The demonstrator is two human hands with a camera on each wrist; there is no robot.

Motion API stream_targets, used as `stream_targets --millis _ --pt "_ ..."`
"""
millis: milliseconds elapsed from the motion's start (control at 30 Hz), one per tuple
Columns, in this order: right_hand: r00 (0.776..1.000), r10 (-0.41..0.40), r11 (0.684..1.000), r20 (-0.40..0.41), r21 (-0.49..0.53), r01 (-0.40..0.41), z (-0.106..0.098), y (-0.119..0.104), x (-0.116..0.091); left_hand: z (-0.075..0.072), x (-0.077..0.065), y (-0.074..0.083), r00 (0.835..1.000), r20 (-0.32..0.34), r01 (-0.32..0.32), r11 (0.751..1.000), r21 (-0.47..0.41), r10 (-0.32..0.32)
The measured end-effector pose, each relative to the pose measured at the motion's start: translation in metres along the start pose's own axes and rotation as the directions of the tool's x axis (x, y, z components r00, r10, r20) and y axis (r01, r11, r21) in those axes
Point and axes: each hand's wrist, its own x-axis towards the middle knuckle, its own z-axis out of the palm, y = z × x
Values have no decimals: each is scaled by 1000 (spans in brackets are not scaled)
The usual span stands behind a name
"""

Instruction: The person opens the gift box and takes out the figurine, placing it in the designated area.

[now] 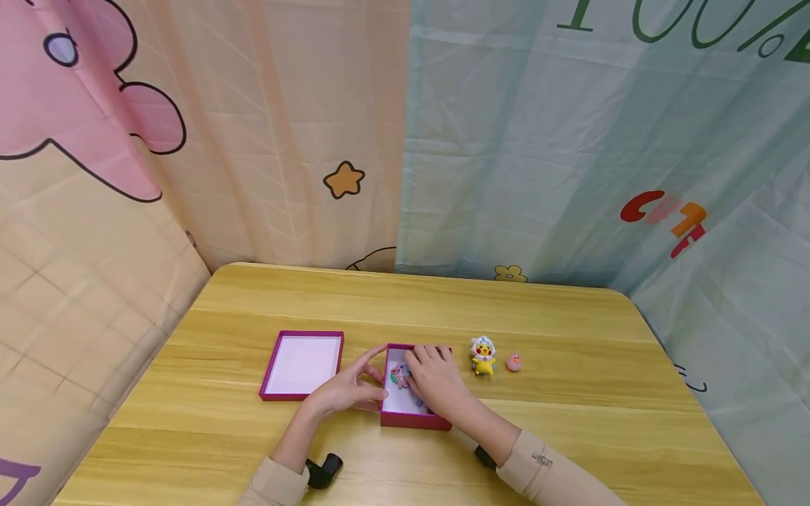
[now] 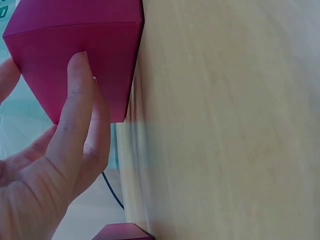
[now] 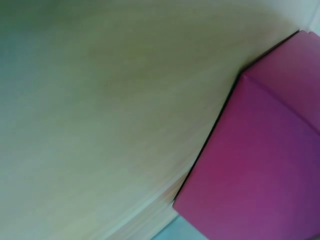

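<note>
A magenta box (image 1: pixel 414 420) with a white inside stands in front of me, open at the top. Against its left wall rests my left hand (image 1: pixel 344 390); in the left wrist view its thumb (image 2: pixel 79 75) and fingers touch the magenta side with little bend. My right hand (image 1: pixel 436 379) reaches down into the right part of the box, fingertips at the far wall, and hides what lies beneath it. A small pink figurine with green (image 1: pixel 400 374) lies inside, partly covered. The right wrist view shows only the box's outer wall (image 3: pixel 260 165), not the hand.
Left of the box lies a magenta-rimmed lid (image 1: pixel 304 362), white side up. To the right stand a yellow figurine with a white hat (image 1: pixel 484 356) and a small pink figurine (image 1: pixel 514 362). The wooden table (image 1: pixel 588 400) ends at curtains (image 1: pixel 493 176) behind.
</note>
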Motion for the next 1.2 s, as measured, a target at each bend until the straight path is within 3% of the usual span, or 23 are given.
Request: stream_targets --millis 400,600,867,1200 --pt "994 -15 1000 -110 -9 14 -11 21 -11 -1 1 -2 1000 4 -7 1000 6 7" --pt "993 0 1000 -119 -6 0 -19 34 -16 -1 1 -1 1000 1 -10 1000 3 10" --pt "992 69 998 -103 10 -68 -30 53 -28 0 0 0 1000 11 -8 1000 -3 8" --pt "978 139 990 -153 -3 -142 -33 89 -42 0 1 0 1000 6 2 1000 -17 -2"
